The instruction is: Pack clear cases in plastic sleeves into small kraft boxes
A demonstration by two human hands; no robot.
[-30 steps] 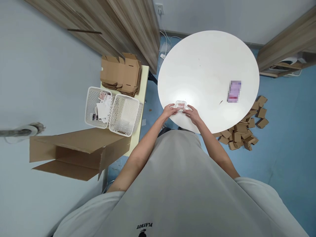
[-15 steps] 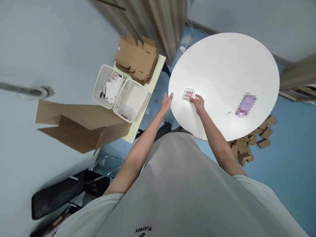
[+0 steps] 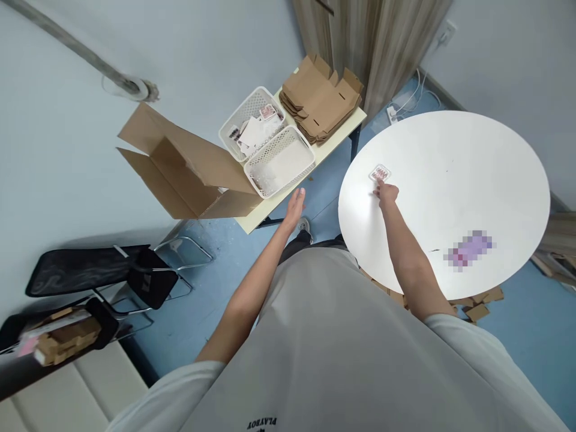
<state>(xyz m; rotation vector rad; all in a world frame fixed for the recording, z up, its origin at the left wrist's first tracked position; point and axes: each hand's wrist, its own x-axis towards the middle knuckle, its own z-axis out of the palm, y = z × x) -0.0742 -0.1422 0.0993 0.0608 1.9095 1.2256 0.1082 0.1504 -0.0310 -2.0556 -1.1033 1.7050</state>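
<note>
Fig.: Small case (image 3: 379,174) was clear, glossy plastic. Round table (image 3: 450,174) looked smooth and white w/ a soft sheen. Baskets (image 3: 254,182) were perforated white plastic. Open box (image 3: 180,168) & flat blanks (image 3: 321,99) were matt brown cardboard. Chair (image 3: 90,270) had black mesh cloth on a shiny metal frame.

Grey short-sleeved T-shirt with black printed lettering.

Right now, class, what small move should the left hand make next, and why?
Probably reach into the nearer basket: the left hand is open, empty and stretched toward it, while the right hand touches the small case on the round table.
</note>
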